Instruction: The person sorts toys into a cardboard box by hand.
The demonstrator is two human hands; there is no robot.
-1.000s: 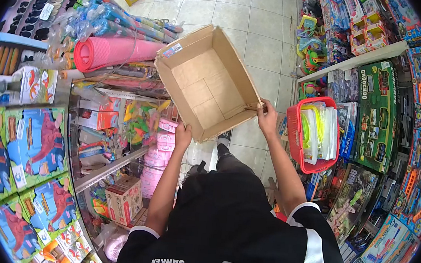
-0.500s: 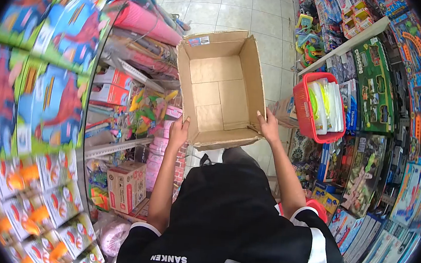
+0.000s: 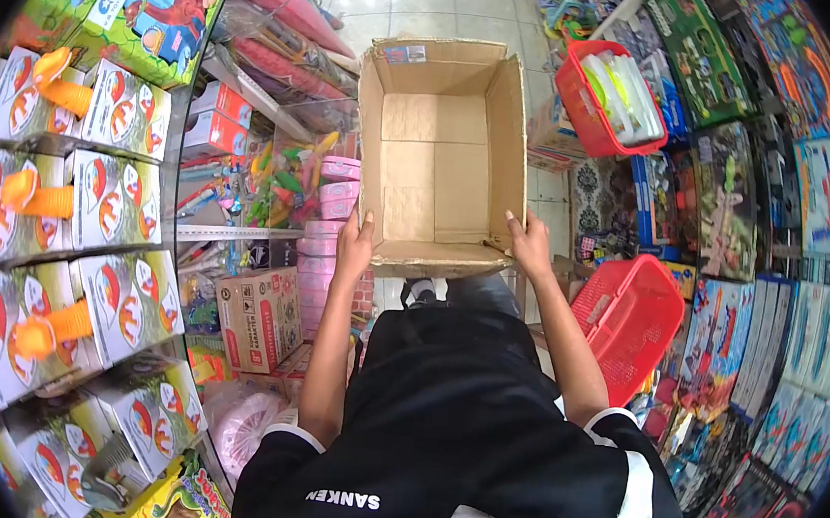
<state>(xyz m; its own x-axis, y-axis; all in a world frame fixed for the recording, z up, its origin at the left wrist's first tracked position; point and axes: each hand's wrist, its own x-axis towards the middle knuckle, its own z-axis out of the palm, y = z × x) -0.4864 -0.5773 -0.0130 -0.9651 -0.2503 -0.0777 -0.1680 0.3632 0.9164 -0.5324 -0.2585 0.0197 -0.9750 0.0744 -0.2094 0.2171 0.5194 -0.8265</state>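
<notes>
An open, empty cardboard box (image 3: 433,170) is held out in front of my body, its inside facing me. My left hand (image 3: 355,244) grips its near left edge, with the thumb on the rim. On the near right edge my right hand (image 3: 529,245) is closed, its thumb also over the rim. The fingers under the box are partly hidden. A small blue and red label (image 3: 405,54) shows on the far left inner flap.
Shelves of boxed toys (image 3: 131,116) stand at the left. Toy boxes (image 3: 699,57) line the right side. A red basket with white packages (image 3: 611,99) and an empty red basket (image 3: 630,327) are on the right. Pale floor tiles (image 3: 437,4) show beyond the box.
The view has shifted forward along the aisle, so the shelves and red basket sit differently and a second red basket shows more fully. Both hands still hold the box, now a little straighter.
</notes>
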